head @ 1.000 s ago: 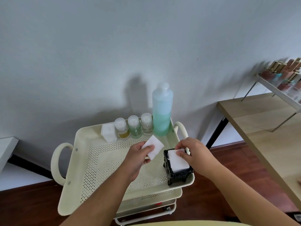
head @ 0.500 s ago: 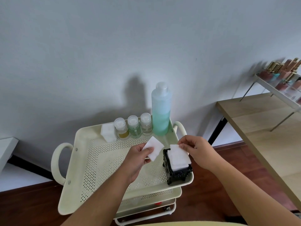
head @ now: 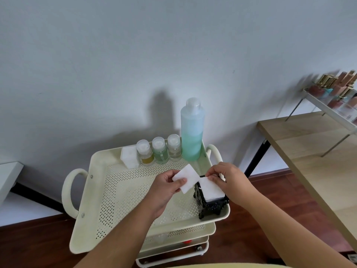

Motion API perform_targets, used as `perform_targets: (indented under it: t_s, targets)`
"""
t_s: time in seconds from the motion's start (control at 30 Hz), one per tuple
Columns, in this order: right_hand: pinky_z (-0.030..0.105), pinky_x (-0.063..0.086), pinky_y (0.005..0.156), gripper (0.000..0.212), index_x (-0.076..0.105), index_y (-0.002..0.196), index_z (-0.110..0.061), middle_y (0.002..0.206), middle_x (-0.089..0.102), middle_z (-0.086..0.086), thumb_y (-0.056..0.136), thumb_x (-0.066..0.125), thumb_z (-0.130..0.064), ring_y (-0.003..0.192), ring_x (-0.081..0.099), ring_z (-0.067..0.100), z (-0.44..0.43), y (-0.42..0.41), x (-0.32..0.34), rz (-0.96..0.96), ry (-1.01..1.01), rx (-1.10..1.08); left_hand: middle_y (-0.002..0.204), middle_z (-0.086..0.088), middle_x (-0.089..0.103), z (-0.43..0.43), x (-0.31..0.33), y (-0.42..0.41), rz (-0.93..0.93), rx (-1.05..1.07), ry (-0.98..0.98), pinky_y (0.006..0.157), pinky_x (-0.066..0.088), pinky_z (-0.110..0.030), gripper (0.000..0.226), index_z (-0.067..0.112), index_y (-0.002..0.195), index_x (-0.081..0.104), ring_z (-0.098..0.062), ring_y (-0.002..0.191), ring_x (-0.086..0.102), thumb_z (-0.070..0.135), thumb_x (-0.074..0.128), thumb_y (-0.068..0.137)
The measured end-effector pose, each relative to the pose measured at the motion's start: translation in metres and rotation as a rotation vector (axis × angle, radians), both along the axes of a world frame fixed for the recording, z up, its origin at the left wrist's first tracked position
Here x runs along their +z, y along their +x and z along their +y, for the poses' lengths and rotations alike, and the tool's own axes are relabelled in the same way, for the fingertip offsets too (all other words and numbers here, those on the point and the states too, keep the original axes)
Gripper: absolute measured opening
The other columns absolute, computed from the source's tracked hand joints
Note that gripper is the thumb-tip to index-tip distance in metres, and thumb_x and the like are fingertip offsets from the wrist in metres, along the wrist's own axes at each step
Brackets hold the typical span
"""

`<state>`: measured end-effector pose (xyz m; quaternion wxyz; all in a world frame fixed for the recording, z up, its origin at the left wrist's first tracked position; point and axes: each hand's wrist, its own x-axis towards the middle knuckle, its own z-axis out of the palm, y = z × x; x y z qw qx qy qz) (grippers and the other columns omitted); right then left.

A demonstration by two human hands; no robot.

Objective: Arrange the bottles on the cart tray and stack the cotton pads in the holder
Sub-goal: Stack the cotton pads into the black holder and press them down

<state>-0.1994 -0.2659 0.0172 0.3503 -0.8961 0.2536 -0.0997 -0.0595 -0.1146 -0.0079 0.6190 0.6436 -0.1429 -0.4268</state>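
While left hand [head: 166, 187] pinches 1 cotton pad [head: 186, 177], right hand [head: 229, 180] fingertips seemingly grip holder [head: 210, 206] stack's top pad [head: 211, 189].

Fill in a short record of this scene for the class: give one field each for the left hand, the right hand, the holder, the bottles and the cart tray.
left hand: holds one loose cotton pad
right hand: fingers on the pad stack
holder: black, near right corner of tray, filled with pads
bottles: tall blue-green bottle and three small bottles upright along the far edge
cart tray: cream, perforated
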Motion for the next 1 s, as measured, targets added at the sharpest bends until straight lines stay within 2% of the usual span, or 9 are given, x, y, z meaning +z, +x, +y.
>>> perform_targets:
  t_s: [0.07,0.2,0.37,0.43,0.53,0.67,0.73,0.87,1.0]
  targets:
    - [0.028,0.039,0.076,0.008,0.07,0.09,-0.019,0.087,0.064,0.002,0.087,0.063,-0.017,0.088,0.049,0.017,-0.001,0.0,-0.001,-0.026,-0.009,-0.007,0.095,-0.004,0.073,0.0,0.001,-0.001,-0.009,-0.012,-0.008,0.085,0.053,-0.03,0.018,0.015,0.096,0.069,-0.017,0.09,0.066,0.002,0.065,0.083]
    - [0.028,0.038,0.075,0.008,0.07,0.09,-0.021,0.088,0.063,0.001,0.087,0.063,-0.017,0.088,0.049,0.018,-0.004,-0.002,-0.005,-0.021,-0.01,-0.003,0.097,-0.006,0.072,-0.001,0.002,-0.002,-0.004,-0.03,-0.008,0.092,0.05,-0.037,0.018,0.015,0.097,0.069,-0.02,0.094,0.064,0.004,0.064,0.084]
    - [0.019,0.036,0.072,0.016,0.06,0.107,-0.025,0.092,0.056,-0.01,0.092,0.054,-0.026,0.082,0.045,0.006,-0.004,-0.006,-0.001,-0.114,-0.049,-0.061,0.101,-0.007,0.071,-0.003,0.006,-0.004,0.029,-0.058,-0.023,0.091,0.05,-0.035,0.019,0.013,0.101,0.068,-0.019,0.096,0.063,0.003,0.06,0.087]
    - [0.014,0.035,0.067,0.015,0.061,0.103,-0.03,0.089,0.057,-0.017,0.093,0.05,-0.035,0.079,0.046,0.001,-0.005,-0.009,0.006,-0.172,0.026,-0.095,0.098,-0.005,0.071,-0.005,0.009,-0.004,0.026,-0.091,-0.043,0.088,0.051,-0.03,0.019,0.012,0.101,0.068,-0.017,0.093,0.064,0.002,0.06,0.086]
    - [0.012,0.036,0.063,0.008,0.064,0.086,-0.039,0.08,0.059,-0.02,0.083,0.061,-0.045,0.073,0.049,-0.002,-0.004,-0.012,0.016,-0.113,0.209,-0.066,0.086,-0.001,0.072,-0.012,0.017,-0.006,-0.034,-0.141,-0.045,0.081,0.051,-0.03,0.017,0.01,0.097,0.066,-0.015,0.085,0.065,0.001,0.065,0.083]
    - [0.016,0.037,0.057,0.016,0.067,0.076,-0.019,0.064,0.06,-0.013,0.082,0.069,-0.034,0.054,0.048,-0.002,-0.001,-0.012,0.015,-0.111,0.377,-0.065,0.077,-0.002,0.07,-0.022,0.025,-0.016,-0.063,-0.162,-0.052,0.066,0.053,-0.024,0.009,0.008,0.088,0.061,-0.011,0.072,0.066,0.003,0.067,0.082]
    - [0.022,0.041,0.062,0.018,0.066,0.076,-0.011,0.066,0.063,-0.002,0.086,0.064,-0.025,0.06,0.052,0.008,0.0,-0.012,0.014,-0.199,0.542,-0.115,0.076,-0.004,0.069,-0.023,0.026,-0.023,-0.083,-0.186,-0.034,0.065,0.053,-0.022,0.007,0.009,0.083,0.061,-0.011,0.068,0.066,0.006,0.067,0.083]
    - [0.031,0.046,0.071,0.012,0.068,0.084,-0.008,0.076,0.067,0.011,0.089,0.06,-0.016,0.071,0.057,0.02,-0.007,-0.015,0.016,-0.237,0.648,-0.152,0.083,0.005,0.066,-0.019,0.025,-0.029,-0.275,-0.24,0.053,0.066,0.047,-0.017,0.014,0.02,0.082,0.062,-0.008,0.075,0.059,0.018,0.075,0.077]
    - [0.027,0.048,0.072,0.01,0.07,0.084,-0.011,0.079,0.072,0.006,0.088,0.063,-0.017,0.07,0.062,0.012,-0.019,-0.015,0.022,-0.078,0.576,-0.071,0.111,0.013,0.054,-0.012,0.016,-0.028,-0.587,-0.26,0.197,0.077,0.038,-0.015,0.046,0.03,0.105,0.056,-0.005,0.101,0.051,0.031,0.081,0.067]
